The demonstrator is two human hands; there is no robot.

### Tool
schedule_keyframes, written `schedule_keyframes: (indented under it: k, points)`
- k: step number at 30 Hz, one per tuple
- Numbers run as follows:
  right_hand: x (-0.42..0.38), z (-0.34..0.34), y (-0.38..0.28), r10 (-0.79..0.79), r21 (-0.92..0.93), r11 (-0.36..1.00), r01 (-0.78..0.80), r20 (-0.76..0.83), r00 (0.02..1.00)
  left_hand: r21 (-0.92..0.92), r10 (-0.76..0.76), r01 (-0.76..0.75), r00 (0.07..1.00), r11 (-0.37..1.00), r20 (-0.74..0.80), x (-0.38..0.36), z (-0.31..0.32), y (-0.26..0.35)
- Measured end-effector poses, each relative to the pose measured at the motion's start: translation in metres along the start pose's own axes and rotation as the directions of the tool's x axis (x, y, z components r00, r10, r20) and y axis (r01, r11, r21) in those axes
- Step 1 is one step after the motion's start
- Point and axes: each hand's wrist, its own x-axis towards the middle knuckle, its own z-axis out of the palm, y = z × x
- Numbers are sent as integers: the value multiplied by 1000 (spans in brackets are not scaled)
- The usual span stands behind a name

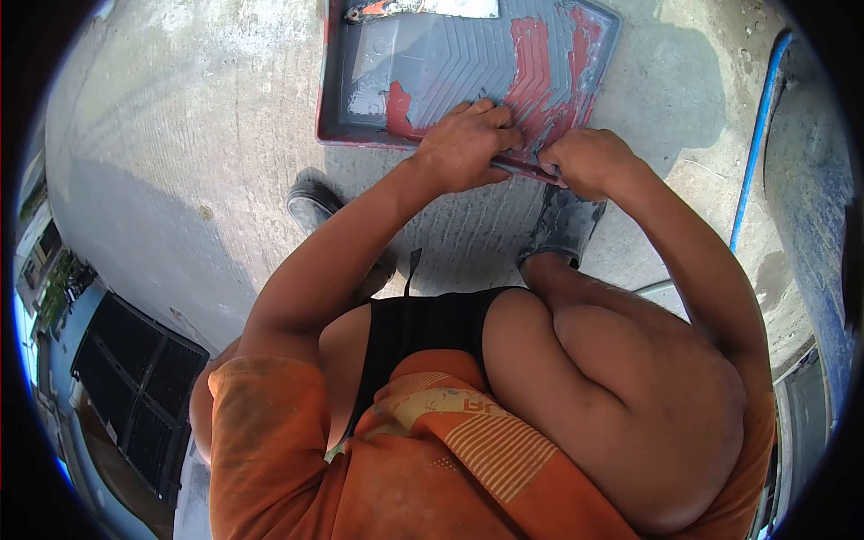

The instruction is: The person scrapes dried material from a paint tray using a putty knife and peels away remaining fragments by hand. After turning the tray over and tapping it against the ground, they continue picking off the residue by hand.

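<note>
A grey paint tray (450, 56) with a ribbed slope lies on the concrete in front of me, smeared with dried-looking red paint. My left hand (472, 144) is closed over its near rim, fingers on the inner side and thumb below. Close beside it, my right hand (589, 164) is closed at the near right corner of the same rim. The fingertips of the right hand are partly hidden, so any small bit between them cannot be made out. Across the far end of the tray rests a paint-covered flat tool (423, 8) with an orange-red handle end.
Concrete ground (198, 117) surrounds the tray. My dark shoe (313, 202) and a paint-splashed boot (567, 220) stand just below it. A blue pipe (760, 144) runs along the right, beside a blue-grey curved surface (810, 180). A black grille (139, 387) is at left.
</note>
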Motion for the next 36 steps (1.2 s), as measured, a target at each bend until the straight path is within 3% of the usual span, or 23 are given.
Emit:
schedule_keyframes:
  k: [7,9,21,25,27,36]
  points:
    - [-14,6,6,21,54,998,-18,-48,999,-12,-6,6,1000,1000,-17,1,1,-1]
    - [-18,22,11,0,119,992,28,-230,973,2,-10,10,1000,1000,-15,1,1,0]
    - [-6,5,5,42,76,996,-42,2,999,6,20,-20,999,1000,-38,1,3,-2]
    - [-5,6,2,58,84,995,-54,-46,997,14,17,-16,999,1000,-29,0,2,-2]
    - [-6,0,0,55,77,995,-59,58,997,-16,38,-38,999,999,-27,0,3,-4]
    - [-2,2,2,-6,96,995,-2,84,996,10,71,-70,997,997,-5,0,4,-7]
